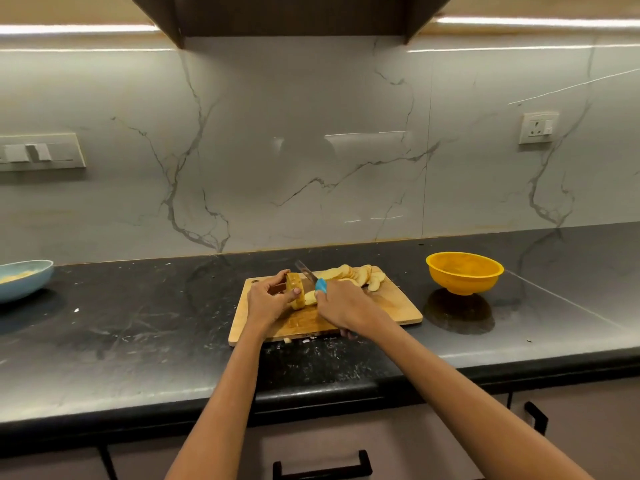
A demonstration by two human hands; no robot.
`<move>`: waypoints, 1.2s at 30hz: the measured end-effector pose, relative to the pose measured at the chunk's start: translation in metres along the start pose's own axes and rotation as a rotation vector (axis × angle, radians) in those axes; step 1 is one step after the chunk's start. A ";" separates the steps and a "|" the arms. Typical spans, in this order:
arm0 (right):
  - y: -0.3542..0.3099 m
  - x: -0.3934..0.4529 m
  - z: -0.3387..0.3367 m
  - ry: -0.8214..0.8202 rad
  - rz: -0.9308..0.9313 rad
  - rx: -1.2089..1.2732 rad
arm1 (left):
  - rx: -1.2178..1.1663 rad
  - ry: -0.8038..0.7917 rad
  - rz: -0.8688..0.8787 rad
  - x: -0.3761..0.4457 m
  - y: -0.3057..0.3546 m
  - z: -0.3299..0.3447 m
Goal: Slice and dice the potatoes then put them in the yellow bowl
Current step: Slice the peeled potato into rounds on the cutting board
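Both hands (268,299) (341,308) in curled grip

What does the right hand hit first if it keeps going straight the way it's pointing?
Probably the potato: the right hand points up-left along its knife, whose blade lies against the cut face. Beyond is the left hand. Depth is unclear.

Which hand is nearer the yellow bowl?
Right. The right hand, holding the knife, is closer to the yellow bowl; the left hand grips the potato farther away.

Two bare forearms, no sleeves, rings or watch showing, ending in left hand (268,299) and right hand (341,306).
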State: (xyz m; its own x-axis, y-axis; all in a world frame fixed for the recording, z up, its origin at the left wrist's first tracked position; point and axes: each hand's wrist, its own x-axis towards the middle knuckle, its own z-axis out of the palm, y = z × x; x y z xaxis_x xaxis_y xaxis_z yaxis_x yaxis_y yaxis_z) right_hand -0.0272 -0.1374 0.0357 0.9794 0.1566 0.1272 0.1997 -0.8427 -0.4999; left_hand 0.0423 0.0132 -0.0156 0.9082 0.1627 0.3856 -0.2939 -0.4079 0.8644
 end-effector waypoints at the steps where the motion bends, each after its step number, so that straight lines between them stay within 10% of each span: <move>1: -0.002 0.002 0.003 -0.005 -0.001 0.006 | -0.002 0.002 0.003 -0.001 0.001 0.000; 36: 0.003 0.029 0.039 -0.158 0.107 -0.148 | 0.156 0.038 0.126 0.007 -0.007 0.005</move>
State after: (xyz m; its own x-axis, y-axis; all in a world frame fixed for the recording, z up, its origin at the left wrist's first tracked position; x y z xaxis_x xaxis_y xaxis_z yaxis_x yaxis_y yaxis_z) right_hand 0.0032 -0.1152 0.0049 0.9894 0.1318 -0.0613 0.1000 -0.9232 -0.3712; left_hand 0.0521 0.0125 -0.0205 0.8545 0.1345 0.5017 -0.3519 -0.5606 0.7496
